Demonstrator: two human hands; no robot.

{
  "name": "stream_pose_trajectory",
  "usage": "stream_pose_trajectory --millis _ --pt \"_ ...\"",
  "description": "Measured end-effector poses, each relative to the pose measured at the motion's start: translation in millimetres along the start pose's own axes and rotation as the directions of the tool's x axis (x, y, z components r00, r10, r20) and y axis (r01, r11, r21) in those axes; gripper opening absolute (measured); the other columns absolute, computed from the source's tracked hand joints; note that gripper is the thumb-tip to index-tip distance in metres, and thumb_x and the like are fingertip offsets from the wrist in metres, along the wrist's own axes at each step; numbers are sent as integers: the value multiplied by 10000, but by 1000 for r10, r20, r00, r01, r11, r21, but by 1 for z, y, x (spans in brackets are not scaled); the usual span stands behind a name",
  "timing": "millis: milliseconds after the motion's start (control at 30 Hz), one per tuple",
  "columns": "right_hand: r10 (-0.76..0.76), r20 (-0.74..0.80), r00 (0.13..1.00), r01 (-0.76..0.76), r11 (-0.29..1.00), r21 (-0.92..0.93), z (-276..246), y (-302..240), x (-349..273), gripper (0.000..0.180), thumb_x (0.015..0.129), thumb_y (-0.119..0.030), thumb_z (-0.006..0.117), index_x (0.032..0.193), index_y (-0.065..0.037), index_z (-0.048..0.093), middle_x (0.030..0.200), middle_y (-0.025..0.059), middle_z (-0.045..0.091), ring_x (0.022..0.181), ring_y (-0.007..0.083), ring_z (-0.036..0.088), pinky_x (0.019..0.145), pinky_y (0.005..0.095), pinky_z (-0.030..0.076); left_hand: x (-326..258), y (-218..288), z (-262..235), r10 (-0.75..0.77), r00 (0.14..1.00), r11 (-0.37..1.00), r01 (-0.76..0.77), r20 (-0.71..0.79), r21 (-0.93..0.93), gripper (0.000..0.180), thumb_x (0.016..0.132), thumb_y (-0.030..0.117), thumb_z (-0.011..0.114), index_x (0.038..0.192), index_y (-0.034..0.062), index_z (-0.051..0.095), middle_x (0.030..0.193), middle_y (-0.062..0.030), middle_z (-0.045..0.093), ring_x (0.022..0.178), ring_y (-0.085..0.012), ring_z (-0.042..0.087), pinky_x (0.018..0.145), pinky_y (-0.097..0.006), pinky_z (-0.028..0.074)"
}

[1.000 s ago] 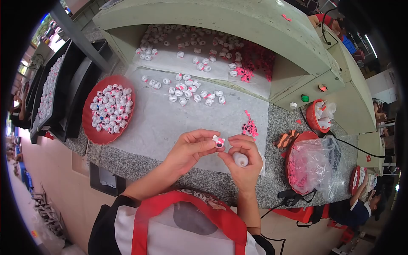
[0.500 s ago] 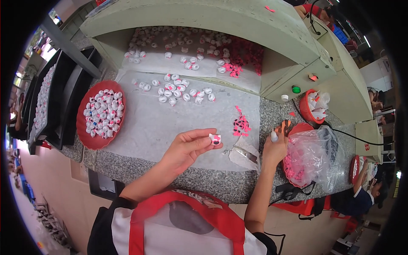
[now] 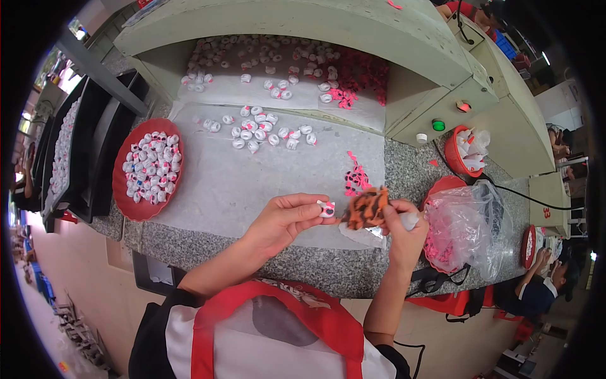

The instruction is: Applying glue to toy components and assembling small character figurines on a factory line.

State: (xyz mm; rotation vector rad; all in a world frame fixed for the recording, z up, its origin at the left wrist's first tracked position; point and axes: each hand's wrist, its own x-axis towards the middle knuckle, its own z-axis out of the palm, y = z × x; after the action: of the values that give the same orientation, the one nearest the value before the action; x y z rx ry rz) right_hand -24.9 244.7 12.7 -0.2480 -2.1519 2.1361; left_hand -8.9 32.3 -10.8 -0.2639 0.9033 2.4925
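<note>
My left hand (image 3: 281,224) pinches a small white animal-head piece (image 3: 326,209) with pink and black markings between thumb and fingers. My right hand (image 3: 405,237) is closed around an orange-and-black patterned cloth (image 3: 367,209), whose bunched front comes close to the piece; I cannot tell if they touch. A whitish rounded thing (image 3: 410,220), its kind unclear, shows in the same hand. Beyond the cloth lies a small heap of pink and black bits (image 3: 356,180) on the white sheet (image 3: 208,177). A crumpled pale wrapper (image 3: 363,237) is partly hidden below the cloth.
Loose white pieces (image 3: 255,129) lie on the sheet, more inside the pale green cabinet (image 3: 435,95). A red dish (image 3: 120,183) of pieces stands left, beside black trays (image 3: 95,151). At right are a bag-covered red dish (image 3: 435,189) and a red cup (image 3: 451,151). Other people work farther right.
My right hand has turned and brought the patterned cloth leftward from beside the bag-covered dish to near the white piece. The left hand still holds that piece, shifted slightly right.
</note>
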Motion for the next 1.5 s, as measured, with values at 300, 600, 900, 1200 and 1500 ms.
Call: stream_pose_trajectory --millis 300,600,900,1200,1500 --pt "-474 437 765 610 751 -252 45 -9 -22 264 607 -32 736 851 -36 634 738 49 534 597 121 551 472 231 444 -4 1 2 -108 992 994 109 67 -15 285 827 128 537 1047 -53 538 964 -130 597 869 -191 594 787 -288 475" --pt "-508 281 814 580 735 -352 56 -14 -40 212 611 -33 734 784 -31 611 712 60 559 582 138 556 465 236 433 -9 -4 4 -98 973 979 132 210 -154 326 842 190 524 1075 -37 526 990 -131 583 862 -188 583 606 -314 515" --pt "-236 213 948 261 961 -95 40 -5 -31 143 646 41 679 749 15 585 708 58 548 631 116 524 551 221 412 -7 -7 4 13 993 991 3 119 -133 312 822 80 536 1107 -43 508 1043 -129 570 914 -180 572 800 -287 471" --pt "-34 229 973 -1 988 152 44 -6 -40 113 699 67 608 807 43 584 776 71 543 674 113 522 597 208 408 -16 1 13 81 995 996 -83 62 23 264 805 15 531 1063 -37 544 1042 -162 573 953 -205 562 833 -313 458" --pt "-118 260 958 77 984 162 46 5 -37 157 677 90 629 817 22 607 811 82 560 736 132 550 630 218 451 -18 1 11 111 994 981 -110 6 157 257 782 -22 548 1038 -43 560 1037 -148 573 933 -196 564 812 -307 462"
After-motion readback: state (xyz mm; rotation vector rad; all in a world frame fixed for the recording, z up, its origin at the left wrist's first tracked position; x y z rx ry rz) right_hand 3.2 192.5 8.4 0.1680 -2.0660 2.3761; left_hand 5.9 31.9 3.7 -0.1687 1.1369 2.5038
